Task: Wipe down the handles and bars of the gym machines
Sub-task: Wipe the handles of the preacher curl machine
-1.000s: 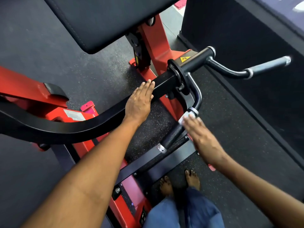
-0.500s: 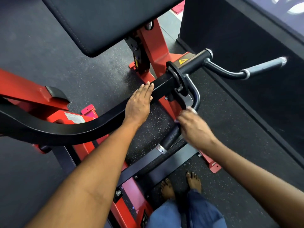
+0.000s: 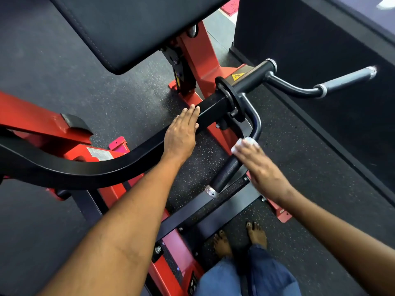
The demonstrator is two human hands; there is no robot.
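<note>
Right hand (image 3: 264, 167) lies flat, fingers straight and blurred, pressing a small white cloth (image 3: 237, 146) against the near handle (image 3: 227, 169), right at its upper end where the grip meets the bend. Left hand (image 3: 181, 133) is open too, palm down, resting on the black lever arm (image 3: 85, 171) at about nine o'clock from the cloth. That cloth looks soft and light, best kept pinned under the fingertips; the handle looks rigid, textured, unlikely to slip. Out at two o'clock the far handle (image 3: 346, 79) juts toward the wall, apart from both hands. Black pad (image 3: 128, 28) sits at twelve, bare feet (image 3: 239, 238) on the floor at six.
</note>
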